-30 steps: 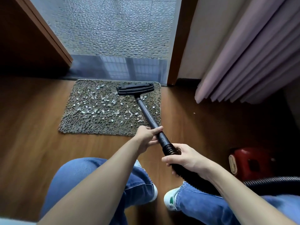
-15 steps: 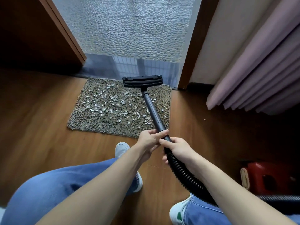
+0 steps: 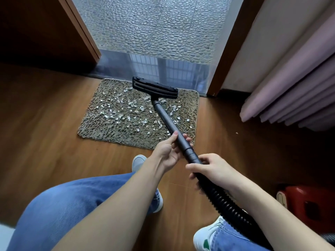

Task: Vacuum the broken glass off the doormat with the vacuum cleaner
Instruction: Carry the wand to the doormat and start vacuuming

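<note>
Left grip (image 3: 167,151) clamped round the black wand (image 3: 168,122) from beneath, thumb on top, fingertips showing on the wand's far side; right grip (image 3: 212,169) curled over the joint where the wand meets the ribbed hose (image 3: 226,201), thumb pointing left across it. Both arms bare and stretched forward. Wand runs up and away from the two grips to the flat black nozzle (image 3: 155,87), which sits at the far edge of the doormat (image 3: 101,127), skewed, its left end nearer the doorway than its right; whether it presses into the pile or hangs just above, cannot tell. Doormat is grey-brown and shaggy, lying on the wood floor (image 3: 45,115) right against a glossy threshold strip (image 3: 154,67), with a pebble-textured floor (image 3: 154,24) beyond. Broken glass (image 3: 130,105) lies as small pale shards scattered over the middle of the doormat, on both sides of the wand and nearer the person than the nozzle; one speck lies on the wood floor right of the mat. Hose trails back past the right forearm towards a red vacuum body (image 3: 308,201) at lower right. Pale pink curtain (image 3: 290,87) hangs at right beside a wooden door frame (image 3: 223,51). Blue jeans (image 3: 63,214) and white shoes (image 3: 204,236) below
</note>
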### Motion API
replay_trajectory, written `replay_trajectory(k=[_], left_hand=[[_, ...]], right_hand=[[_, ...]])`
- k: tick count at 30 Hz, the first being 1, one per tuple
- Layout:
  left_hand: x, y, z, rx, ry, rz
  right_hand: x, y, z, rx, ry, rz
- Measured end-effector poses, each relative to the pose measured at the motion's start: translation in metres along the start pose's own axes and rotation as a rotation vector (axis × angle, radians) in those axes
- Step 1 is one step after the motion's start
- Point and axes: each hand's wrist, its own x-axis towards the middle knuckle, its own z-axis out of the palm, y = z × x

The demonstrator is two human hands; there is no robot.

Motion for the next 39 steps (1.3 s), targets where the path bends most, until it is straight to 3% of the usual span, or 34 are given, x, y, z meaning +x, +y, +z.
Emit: replay_trajectory(k=[4, 6, 9, 14, 18, 22, 26, 34, 39], left_hand=[[0.004, 0.001, 0.000, 0.005, 0.103, 0.002], [0.005, 0.003, 0.001, 0.011, 0.183, 0.027], [0.005, 0.005, 0.002, 0.055, 0.312, 0.091], [-0.008, 0.018, 0.023, 0.112, 0.356, 0.253], [-0.026, 0.042, 0.055, -0.049, 0.156, 0.326], [-0.044, 0.065, 0.080, -0.259, -0.128, 0.279], [-0.081, 0.073, 0.099, -0.287, -0.245, 0.281], [-0.153, 0.071, 0.089, 0.154, -0.039, 0.338], [-0.134, 0.066, 0.050, 0.204, 0.098, 0.421]], right_hand=[[-0.009, -0.015, 0.006, -0.898, 0.257, -0.046], [-0.015, -0.011, 0.023, -1.209, 0.398, -0.105], [-0.013, 0.012, 0.039, -1.424, 0.497, -0.252], [-0.017, -0.004, 0.006, -1.431, 0.496, -0.353], [-0.034, -0.071, -0.024, -1.377, 0.429, -0.297], [-0.056, -0.123, -0.041, -1.284, 0.357, -0.252], [-0.094, -0.130, -0.048, -0.850, 0.219, -0.280], [-0.175, -0.098, 0.006, 0.193, -0.103, -0.005], [-0.155, -0.076, 0.045, 0.450, -0.254, 0.057]])
